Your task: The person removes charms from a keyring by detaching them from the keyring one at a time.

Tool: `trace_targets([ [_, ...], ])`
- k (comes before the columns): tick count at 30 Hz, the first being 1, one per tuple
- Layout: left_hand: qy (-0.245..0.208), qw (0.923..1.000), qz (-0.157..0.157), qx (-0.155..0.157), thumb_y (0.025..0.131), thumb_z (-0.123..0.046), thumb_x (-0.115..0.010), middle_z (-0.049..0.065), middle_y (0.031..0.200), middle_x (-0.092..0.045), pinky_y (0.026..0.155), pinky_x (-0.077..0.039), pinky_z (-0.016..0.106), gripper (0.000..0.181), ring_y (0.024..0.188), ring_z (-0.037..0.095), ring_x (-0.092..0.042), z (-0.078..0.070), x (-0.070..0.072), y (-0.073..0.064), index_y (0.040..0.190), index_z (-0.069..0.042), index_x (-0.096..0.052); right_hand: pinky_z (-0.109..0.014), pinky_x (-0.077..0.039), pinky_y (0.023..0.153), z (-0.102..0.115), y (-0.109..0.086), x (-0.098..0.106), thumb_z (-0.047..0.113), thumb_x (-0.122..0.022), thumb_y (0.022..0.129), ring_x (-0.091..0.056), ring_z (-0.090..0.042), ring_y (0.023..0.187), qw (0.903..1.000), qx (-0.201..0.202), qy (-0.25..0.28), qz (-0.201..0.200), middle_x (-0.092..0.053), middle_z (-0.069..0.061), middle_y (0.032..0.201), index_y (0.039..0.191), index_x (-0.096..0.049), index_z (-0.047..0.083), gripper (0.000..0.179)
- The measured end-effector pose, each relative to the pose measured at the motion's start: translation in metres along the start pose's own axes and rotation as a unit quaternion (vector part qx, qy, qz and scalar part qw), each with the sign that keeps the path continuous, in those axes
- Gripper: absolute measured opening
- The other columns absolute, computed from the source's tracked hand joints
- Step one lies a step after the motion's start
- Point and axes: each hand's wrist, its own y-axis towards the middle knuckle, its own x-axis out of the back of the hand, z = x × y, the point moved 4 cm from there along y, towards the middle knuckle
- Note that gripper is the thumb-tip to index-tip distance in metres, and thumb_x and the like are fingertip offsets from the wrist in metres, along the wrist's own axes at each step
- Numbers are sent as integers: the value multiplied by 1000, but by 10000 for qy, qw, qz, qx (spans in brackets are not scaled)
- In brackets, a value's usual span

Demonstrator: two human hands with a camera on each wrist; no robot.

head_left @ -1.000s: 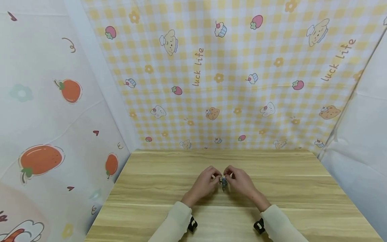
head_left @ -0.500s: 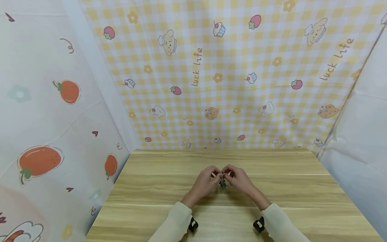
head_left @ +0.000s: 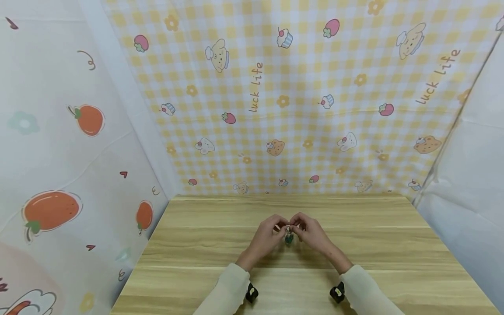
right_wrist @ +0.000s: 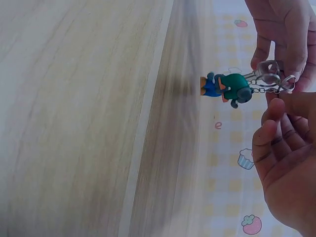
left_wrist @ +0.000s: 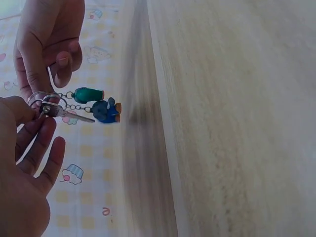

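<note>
Both hands meet over the middle of the table in the head view, with a small bunch of keychains hanging between them. My left hand (head_left: 268, 235) pinches the head of a silver key (left_wrist: 78, 116) between thumb and finger. At the metal key ring (right_wrist: 287, 83), my right hand (head_left: 312, 232) pinches with thumb and forefinger, its other fingers bent loosely. Two little figurines dangle from short chains: a green one (left_wrist: 88, 95) and a grey-headed one in blue (left_wrist: 104, 111). In the right wrist view the green figurine (right_wrist: 234, 86) partly covers the blue one (right_wrist: 211, 89).
The wood-grain table (head_left: 197, 214) lies under the hands. Behind it hangs a yellow checked cloth (head_left: 283, 131), and a white printed cloth (head_left: 106, 166) stands on the left. Black straps (head_left: 252, 293) show by both sleeves.
The hands have drawn slightly closer together, the right one shifting toward the left. The hanging figurines have turned, with green now facing the head view.
</note>
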Motion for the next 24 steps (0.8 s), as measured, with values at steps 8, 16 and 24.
trace_targets([
  [8,12,9994,96,-346,102,-3,-69,7,106,-72,85,-62,28,10,96,15,-69,-1,1,-4,111,-6,-74,-25,-49,53,0,0,-3,3,-62,106,-61,-32,64,9988,-180,417,194,-70,-18,97,113,-64,0,8],
  [16,38,9998,-22,-212,102,-4,-70,8,107,-72,86,-64,32,8,98,18,-70,1,4,-5,108,-6,-73,-30,-54,54,0,-2,-7,4,-58,108,-66,-32,69,9968,-327,575,451,-72,-20,101,118,-64,0,12],
  [24,170,9991,-202,-322,101,-1,-69,7,105,-71,82,-64,33,7,95,17,-69,3,6,-6,105,-6,-72,-24,-48,56,5,-5,-2,16,-63,108,-59,-16,66,9995,-205,190,154,-70,-13,97,106,-70,9,10],
])
